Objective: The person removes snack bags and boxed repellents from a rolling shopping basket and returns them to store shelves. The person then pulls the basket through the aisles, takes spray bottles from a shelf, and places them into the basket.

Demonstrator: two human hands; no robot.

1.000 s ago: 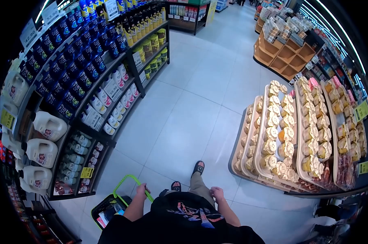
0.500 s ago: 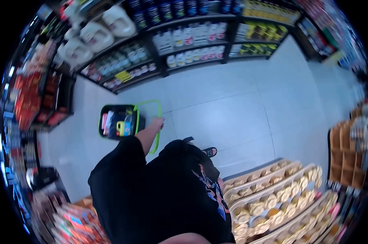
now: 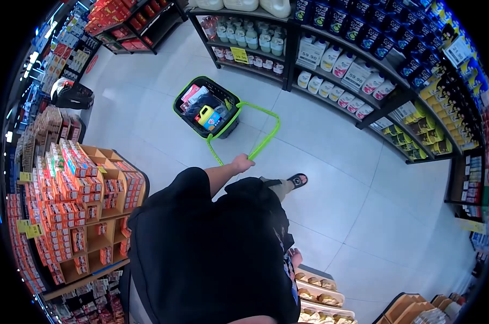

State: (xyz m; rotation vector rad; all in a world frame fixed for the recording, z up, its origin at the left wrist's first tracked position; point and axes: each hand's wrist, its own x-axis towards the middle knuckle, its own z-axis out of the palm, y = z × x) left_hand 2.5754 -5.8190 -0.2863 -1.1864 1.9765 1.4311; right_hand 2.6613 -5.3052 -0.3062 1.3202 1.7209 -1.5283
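Note:
My left hand point(image 3: 243, 163) is wrapped round the bright green pull handle point(image 3: 271, 136) of a black rolling shopping basket point(image 3: 235, 128) with a green rim. The basket stands on the floor ahead of me, its handle slanting back toward my body. Inside lie a yellow bottle point(image 3: 205, 115) with a blue label, a pink and white pack point(image 3: 193, 95) and dark items I cannot make out. Low at my right side, next to my dark clothing, part of my right hand point(image 3: 295, 257) shows; its fingers are mostly hidden.
Shelves with bottles point(image 3: 331, 58) and dark blue packs point(image 3: 358, 29) run across the front and right. On the left stands a wooden display point(image 3: 93, 213) of orange boxes. A tiered rack point(image 3: 323, 298) is close by my right side. Pale floor tiles point(image 3: 331, 200) lie between.
My view has turned left, so the front shelves now sit further right and the orange-box display shows fully. The basket appears higher and more to the right, with my left hand still on its handle.

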